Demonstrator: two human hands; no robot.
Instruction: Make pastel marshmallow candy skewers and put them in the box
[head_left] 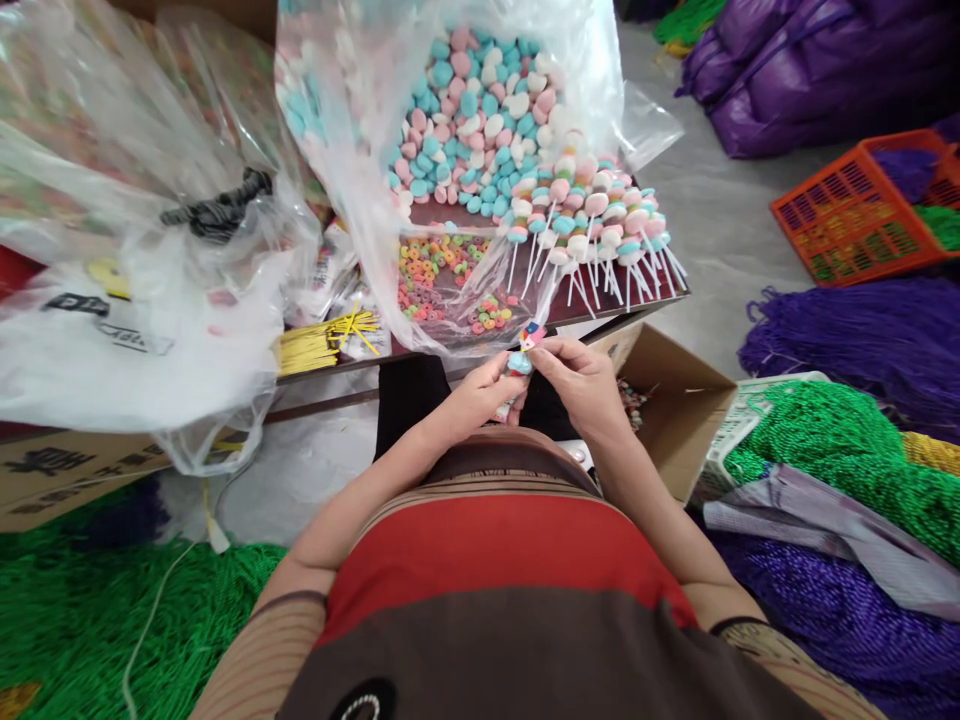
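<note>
Just over my lap, my left hand [486, 388] is closed around a small printed candy packet [519, 363] with blue and pink candy showing in it. My right hand [577, 375] pinches the packet's gathered top, below its colourful upper end. What the fingertips hold there is too small to make out. Ahead on the table's right side lies a heap of candy skewers [592, 212] on white sticks. Left of my hands, yellow twist ties [309, 346] lie in a bundle at the table edge, beside flat printed wrappers [330, 270].
A clear plastic bag holds pink, blue and white candies [476, 125] and ring candies [442, 272]. More plastic bags [135, 330] cover the table's left. An open cardboard box [675, 400] stands at my right, near green beads [832, 430] and an orange crate [832, 220].
</note>
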